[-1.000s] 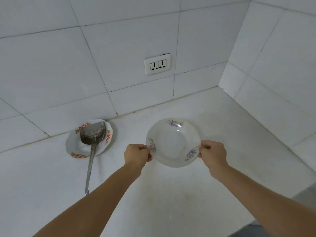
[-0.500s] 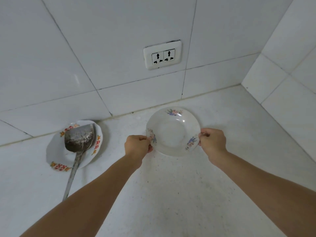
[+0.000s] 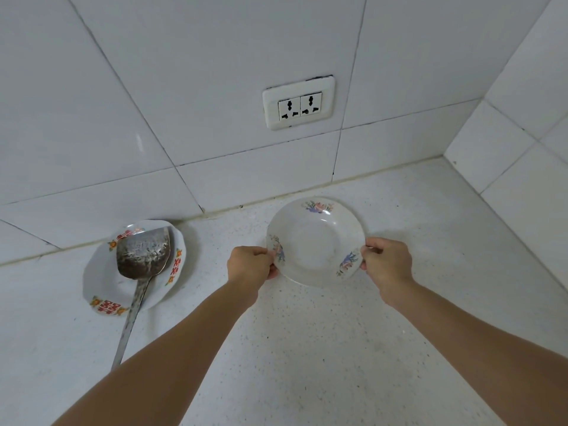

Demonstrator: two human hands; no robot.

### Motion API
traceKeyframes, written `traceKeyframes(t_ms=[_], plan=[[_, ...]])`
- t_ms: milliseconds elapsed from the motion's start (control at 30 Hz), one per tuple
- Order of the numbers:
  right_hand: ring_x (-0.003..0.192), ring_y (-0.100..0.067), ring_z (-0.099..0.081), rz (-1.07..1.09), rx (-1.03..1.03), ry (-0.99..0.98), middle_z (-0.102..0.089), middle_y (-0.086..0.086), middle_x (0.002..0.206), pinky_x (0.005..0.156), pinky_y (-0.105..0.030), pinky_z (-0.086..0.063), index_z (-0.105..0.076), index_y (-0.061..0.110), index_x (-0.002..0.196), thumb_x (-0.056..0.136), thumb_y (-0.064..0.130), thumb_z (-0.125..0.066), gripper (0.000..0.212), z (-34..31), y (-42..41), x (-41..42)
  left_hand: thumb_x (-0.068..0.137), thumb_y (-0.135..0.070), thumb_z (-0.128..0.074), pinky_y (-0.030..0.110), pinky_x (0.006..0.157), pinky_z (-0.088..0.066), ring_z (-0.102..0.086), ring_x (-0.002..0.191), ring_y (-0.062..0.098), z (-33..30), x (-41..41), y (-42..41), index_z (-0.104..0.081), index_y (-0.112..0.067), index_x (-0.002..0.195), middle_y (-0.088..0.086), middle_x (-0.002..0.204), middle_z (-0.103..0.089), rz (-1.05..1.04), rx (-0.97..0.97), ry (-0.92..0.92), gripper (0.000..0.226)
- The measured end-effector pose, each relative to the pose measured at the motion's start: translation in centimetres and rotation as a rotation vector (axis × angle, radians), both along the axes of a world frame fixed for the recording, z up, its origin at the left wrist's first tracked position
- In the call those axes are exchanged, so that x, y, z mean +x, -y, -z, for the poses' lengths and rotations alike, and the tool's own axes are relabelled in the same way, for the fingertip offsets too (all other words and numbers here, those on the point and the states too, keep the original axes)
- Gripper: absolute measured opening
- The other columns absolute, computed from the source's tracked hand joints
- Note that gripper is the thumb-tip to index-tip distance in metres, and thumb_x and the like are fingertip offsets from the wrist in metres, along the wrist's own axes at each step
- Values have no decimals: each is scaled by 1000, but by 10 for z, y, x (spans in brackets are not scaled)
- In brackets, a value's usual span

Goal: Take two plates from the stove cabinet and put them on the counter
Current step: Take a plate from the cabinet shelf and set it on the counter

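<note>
My left hand point(image 3: 250, 265) pinches the left rim of the floral plate point(image 3: 315, 241), right hand point(image 3: 388, 262) pinches the right rim. Plate is low over the counter point(image 3: 307, 348); contact unclear. Back wall just beyond its far edge, side wall well right, open counter near me. Two plates total: the second plate point(image 3: 101, 281) sits far left under one metal spatula point(image 3: 143, 259). One double socket point(image 3: 298, 103).

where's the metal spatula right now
In the head view the metal spatula is at left, its blade on the red-patterned plate against the tiled wall, handle trailing toward the camera over the counter.
</note>
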State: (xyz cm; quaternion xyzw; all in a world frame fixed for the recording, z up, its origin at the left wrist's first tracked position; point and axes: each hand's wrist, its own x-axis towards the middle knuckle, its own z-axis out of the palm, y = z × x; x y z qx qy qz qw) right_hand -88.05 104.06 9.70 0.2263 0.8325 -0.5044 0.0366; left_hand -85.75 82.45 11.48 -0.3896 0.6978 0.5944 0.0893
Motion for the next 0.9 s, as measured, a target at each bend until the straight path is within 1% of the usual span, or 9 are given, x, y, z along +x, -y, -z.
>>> traceKeyframes(t_ms=[67, 167, 267, 333, 400, 467, 567, 733, 900], plan=[[71, -32, -67, 0, -10, 6, -70, -18, 76, 75, -49, -60, -72, 3, 76, 87, -1, -58, 19, 1, 0, -1, 89, -3, -67, 26, 60, -59, -68, 68, 22, 0, 1, -1, -72, -9, 70, 11, 79, -71, -7, 5, -2, 20], [72, -36, -67, -6, -22, 14, -70, -26, 86, 78, -46, -59, -71, -2, 82, 86, -1, -58, 14, 3, -1, -7, 88, -3, -67, 28, 63, -60, -67, 64, 20, 0, 6, -4, -72, -8, 71, 11, 78, -70, -43, 18, -2, 18], [83, -44, -68, -53, -10, 23, -71, -27, 88, 76, -58, -56, -71, -3, 85, 85, -1, -58, 13, 0, 0, -15, 88, -3, -66, 30, 65, -61, -67, 62, 21, 4, 16, -8, -71, -11, 68, 11, 77, -72, -95, 20, 18, 23], [88, -48, -66, -93, 11, 24, -70, -29, 89, 74, -62, -54, -70, -6, 87, 84, -1, -57, 13, -2, 2, -21, 88, -4, -66, 33, 69, -62, -67, 59, 21, 7, 23, -10, -73, -7, 69, 12, 76, -73, -120, 30, 22, 21], [88, -46, -67, -115, 25, 39, -72, -25, 86, 76, -60, -55, -72, -5, 89, 85, -1, -58, 15, -5, 3, -26, 89, -4, -64, 36, 74, -62, -67, 57, 21, 8, 28, -14, -73, -4, 69, 13, 74, -72, -142, 37, 19, 22], [87, -40, -69, -122, 25, 56, -69, -13, 79, 79, -54, -57, -74, 1, 96, 87, -1, -59, 17, -9, 4, -29, 90, -2, -61, 37, 75, -62, -68, 59, 22, 8, 31, -18, -72, -7, 66, 11, 74, -72, -171, 40, 14, 27], [88, -38, -69, -143, 23, 59, -64, -6, 75, 81, -52, -58, -72, 1, 104, 88, -1, -59, 21, -11, 4, -31, 91, -2, -60, 38, 76, -62, -69, 60, 22, 7, 33, -22, -70, -12, 61, 9, 72, -72, -202, 39, 11, 33], [87, -37, -70, -131, 13, 73, -65, -5, 73, 81, -51, -58, -74, 4, 101, 88, 0, -58, 21, -10, 1, -26, 89, 1, -59, 33, 70, -61, -69, 61, 24, 7, 29, -21, -71, -11, 65, 11, 80, -73, -220, 49, 11, 29], [85, -35, -71, -100, -4, 84, -68, -6, 76, 80, -46, -59, -75, 7, 100, 88, 1, -58, 22, -6, -1, -23, 90, -3, -63, 41, 75, -62, -69, 65, 26, 9, 24, -21, -68, -16, 62, 9, 71, -71, -234, 49, 6, 31]])
